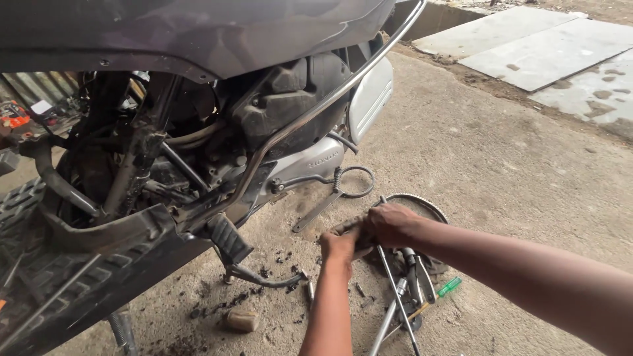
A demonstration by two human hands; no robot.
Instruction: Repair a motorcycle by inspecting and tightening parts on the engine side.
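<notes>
Both hands meet just right of the frame's centre, low over the concrete floor (501, 158). The left hand (341, 245) comes up from the bottom edge; its fingers are curled shut around a small dark part (343, 227), though what that part is cannot be told, since the hands hide most of it. The right hand (390, 224) reaches in from the lower right, fingers bent and closed over the same part, touching the left hand. Whether the right grip truly clamps the part or only presses on it cannot be told.

Just below and right of the hands lies a heap of tools (412, 283) on the floor: long metal rods (394, 290), pliers with dark handles and a screwdriver (443, 290) with a green handle. A ribbed belt (422, 201) curves behind the right hand.

The left half of the frame is filled by a motorbike (198, 118) with its side cover off, grey body panel along the top, dark engine parts below it. A chrome bar (310, 112) slants from the upper centre down to the footrest (231, 238). A kick lever (318, 209) and a spring loop (356, 181) hang just above the hands. Dark crumbs of dirt (264, 283) are scattered on the floor under the footrest, and a small brownish lump (241, 321) lies near the bottom centre. Pale slabs (541, 46) lie in the upper right.
</notes>
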